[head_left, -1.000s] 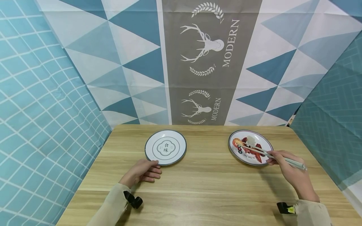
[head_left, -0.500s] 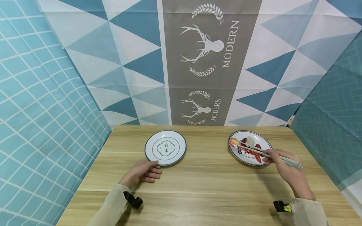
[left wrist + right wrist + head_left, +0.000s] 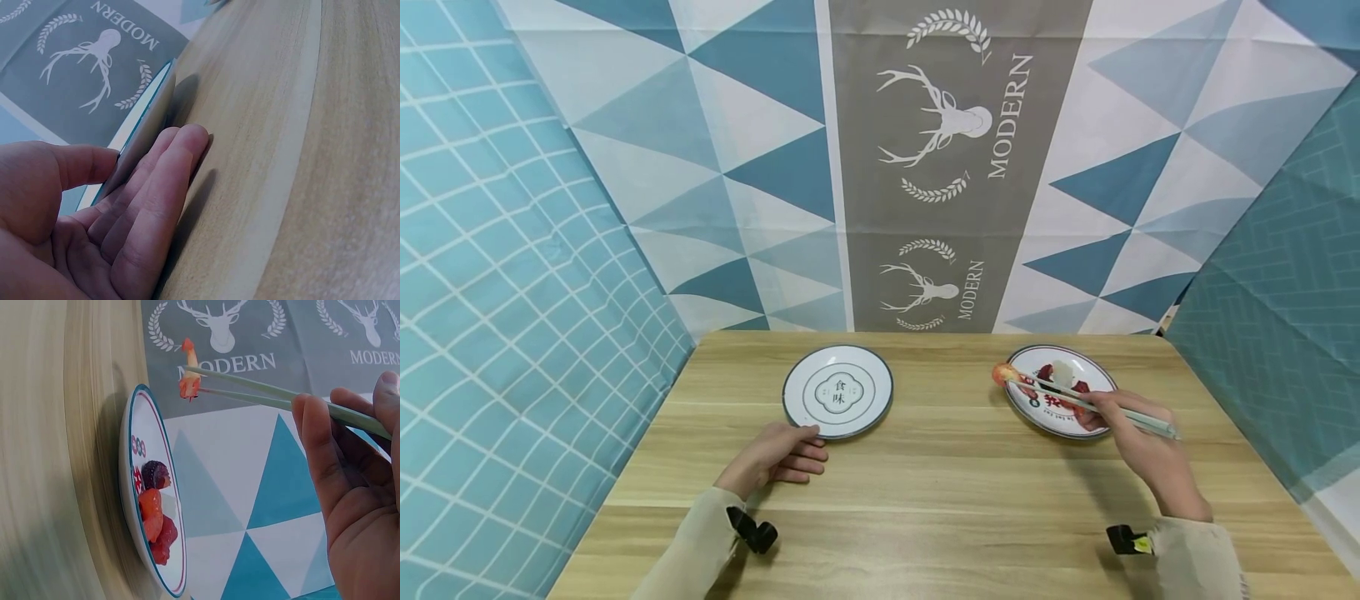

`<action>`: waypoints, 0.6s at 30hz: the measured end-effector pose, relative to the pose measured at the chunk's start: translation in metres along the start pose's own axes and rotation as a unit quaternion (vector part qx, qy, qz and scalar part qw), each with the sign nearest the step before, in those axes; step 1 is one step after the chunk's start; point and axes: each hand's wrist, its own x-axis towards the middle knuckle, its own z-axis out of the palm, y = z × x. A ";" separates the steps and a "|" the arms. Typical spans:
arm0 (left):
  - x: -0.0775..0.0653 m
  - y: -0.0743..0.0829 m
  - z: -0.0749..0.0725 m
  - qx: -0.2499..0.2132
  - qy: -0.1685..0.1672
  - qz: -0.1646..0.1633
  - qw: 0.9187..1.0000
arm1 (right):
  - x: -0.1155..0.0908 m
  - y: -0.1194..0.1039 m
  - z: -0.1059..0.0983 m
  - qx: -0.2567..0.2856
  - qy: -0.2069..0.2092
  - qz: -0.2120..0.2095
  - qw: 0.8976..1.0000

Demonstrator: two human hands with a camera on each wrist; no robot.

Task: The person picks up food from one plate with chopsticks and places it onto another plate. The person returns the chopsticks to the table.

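Note:
My left hand [image 3: 778,454] is at the near edge of a white, blue-rimmed plate [image 3: 812,371]. Its thumb lies on the rim and its fingers reach beneath, as the left wrist view shows. At the right, my right hand [image 3: 1138,442] holds a pair of pale green chopsticks [image 3: 262,390]. Their tips pinch an orange-and-white piece of food, which looks like a shrimp [image 3: 189,387], raised beyond the left rim of a second plate [image 3: 1097,371]. On that plate lie a white lump [image 3: 1063,372], a dark berry-like piece [image 3: 155,474] and red-orange pieces [image 3: 150,514].
A wooden table [image 3: 940,467] lies under both plates, with bare wood between them. Patterned cloth [image 3: 925,167] hangs behind its far edge. Blue tiled cloth [image 3: 512,292] is on the left and teal cloth [image 3: 1277,317] on the right.
The right hand and chopsticks have moved left, carrying the shrimp-like piece from over the right plate to beyond its left rim. The left hand and its plate have stayed put.

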 end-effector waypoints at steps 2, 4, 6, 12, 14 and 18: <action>0.001 0.000 0.000 0.000 -0.001 0.000 1.000 | 0.001 0.001 0.002 0.006 0.001 -0.004 1.000; 0.001 0.000 -0.001 0.001 -0.001 0.000 1.000 | 0.002 0.000 0.003 0.004 0.000 -0.002 1.000; 0.001 0.000 -0.001 0.001 0.000 0.000 1.000 | 0.002 -0.001 0.004 -0.008 -0.001 0.003 1.000; 0.001 0.000 -0.001 0.000 0.004 0.001 1.000 | 0.002 -0.004 0.005 -0.026 -0.008 0.017 0.999; 0.001 -0.001 -0.001 0.000 0.003 0.002 1.000 | 0.002 -0.005 0.005 -0.032 -0.010 0.018 0.999; 0.001 -0.002 -0.001 -0.001 0.002 0.003 1.000 | 0.003 -0.007 0.006 -0.035 -0.013 0.021 0.999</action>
